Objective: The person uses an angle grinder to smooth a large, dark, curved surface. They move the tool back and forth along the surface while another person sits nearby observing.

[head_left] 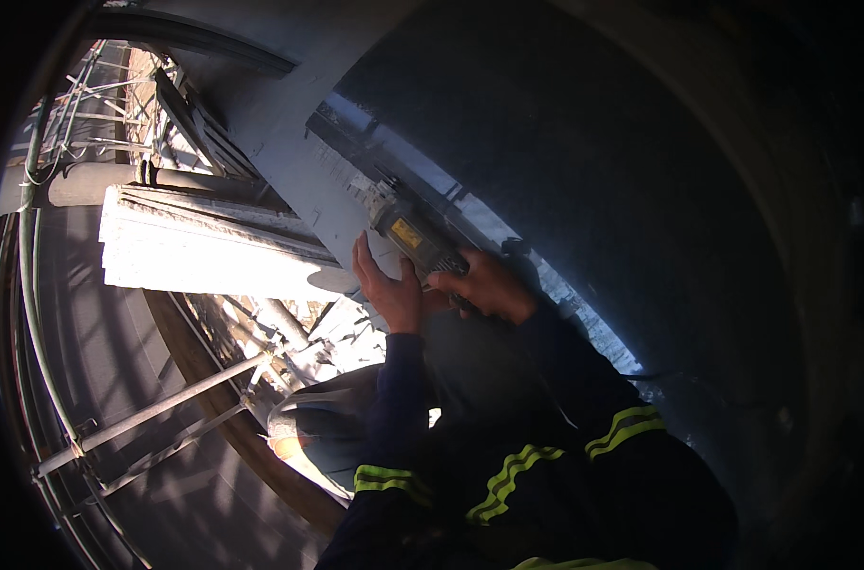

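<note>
A dark angle grinder [427, 249] with a yellow label lies slantwise in front of me, its lighter head pointing up and to the left. My right hand [494, 287] is wrapped round its rear end. Beside the body, on the left, my left hand [391, 290] is raised with the fingers stretched upward and the thumb close to the tool. Whether it touches the grinder I cannot tell. The grinder's head is over a smooth grey metal plate [323, 190], next to a pale bright strip [489, 223] along a dark surface. The disc is not clearly visible.
Scaffold tubes [156, 432] cross the left side above a grey curved surface. Brightly lit white boards [194, 237] stick out left of my hands, near a thick pipe [99, 183]. My bent knee [323, 427] is below. Deep shadow covers the right side.
</note>
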Available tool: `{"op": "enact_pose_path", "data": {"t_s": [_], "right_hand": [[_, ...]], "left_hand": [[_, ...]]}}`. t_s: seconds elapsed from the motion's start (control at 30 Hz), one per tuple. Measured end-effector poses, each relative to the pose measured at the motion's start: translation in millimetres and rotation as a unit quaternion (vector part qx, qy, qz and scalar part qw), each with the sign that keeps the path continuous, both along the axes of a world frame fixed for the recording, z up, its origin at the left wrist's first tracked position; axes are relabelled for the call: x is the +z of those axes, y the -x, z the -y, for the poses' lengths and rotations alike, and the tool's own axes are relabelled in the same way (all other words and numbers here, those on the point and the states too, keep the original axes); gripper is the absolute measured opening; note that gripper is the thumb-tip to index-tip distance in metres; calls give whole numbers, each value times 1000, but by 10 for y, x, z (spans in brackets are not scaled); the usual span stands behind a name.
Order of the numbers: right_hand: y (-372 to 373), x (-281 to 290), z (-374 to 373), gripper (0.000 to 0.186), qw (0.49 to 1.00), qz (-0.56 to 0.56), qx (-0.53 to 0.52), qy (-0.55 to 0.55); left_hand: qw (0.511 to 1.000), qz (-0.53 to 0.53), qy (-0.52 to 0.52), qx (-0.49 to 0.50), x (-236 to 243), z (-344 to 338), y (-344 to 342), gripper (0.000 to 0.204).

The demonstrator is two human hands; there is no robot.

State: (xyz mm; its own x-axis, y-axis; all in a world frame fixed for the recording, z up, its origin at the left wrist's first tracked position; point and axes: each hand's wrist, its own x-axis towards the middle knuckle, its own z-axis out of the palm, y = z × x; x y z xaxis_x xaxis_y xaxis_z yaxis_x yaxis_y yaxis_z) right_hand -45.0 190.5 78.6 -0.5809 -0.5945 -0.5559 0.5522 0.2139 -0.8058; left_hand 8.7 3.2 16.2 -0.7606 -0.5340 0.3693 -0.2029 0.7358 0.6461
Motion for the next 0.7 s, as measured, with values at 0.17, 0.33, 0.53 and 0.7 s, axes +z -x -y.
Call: {"op": "enact_pose_path", "data": {"t_s": [0.17,0.33,0.53,0.7], "right_hand": [[-223,8,-51,72,997,-41,-11,65],[-398,-61,4,76,997,-50,27,53],[-430,-75,-11,71,992,-80,48,89],[-472,-7,11,73,989,-99,83,68]], "left_hand": [[721,111,-684,2,319,165,-157,111],[687,19,-726,-23,456,182,-107,115],[577,-48,-815,-14,668,252,-203,97],[588,-125,-799,15,671,277,-291,72]]}}
